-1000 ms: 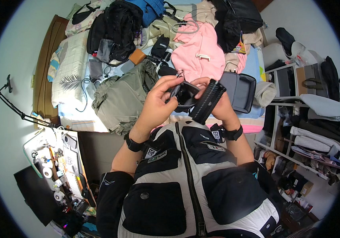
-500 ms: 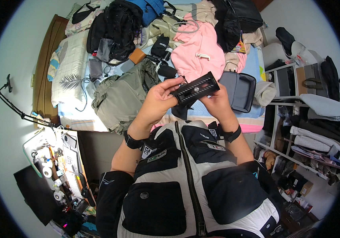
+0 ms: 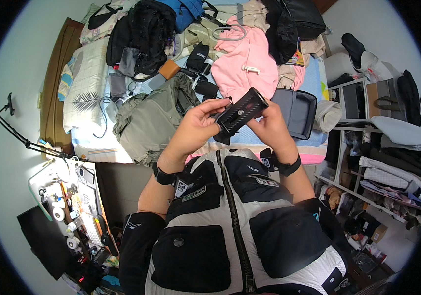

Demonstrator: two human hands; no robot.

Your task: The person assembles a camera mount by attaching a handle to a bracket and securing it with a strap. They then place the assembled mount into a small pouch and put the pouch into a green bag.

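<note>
In front of my chest, a black oblong device (image 3: 241, 114) with a diagonally textured face and a small silver round spot is held tilted, its right end higher. My right hand (image 3: 273, 125) is closed around its right end. The fingers of my left hand (image 3: 201, 122) are closed at its left end, where a thin dark cord or loop shows by the fingertips. A dark piece (image 3: 221, 137) hangs below the device; what it is I cannot make out. Just beyond are a pink garment (image 3: 245, 54) and an olive-green jacket (image 3: 154, 115) on the bed.
An opened dark grey case (image 3: 294, 113) lies right of my right hand. Farther off on the bed are a black backpack (image 3: 144, 34), a brown box (image 3: 169, 69) and small black pouches. A cluttered desk (image 3: 92, 196) stands at left, shelves (image 3: 348, 162) with folded clothes at right.
The black device has tilted and turned slightly, and its right end has shifted a little left. Both hands keep hold of it. The dark hanging piece shows less below it.
</note>
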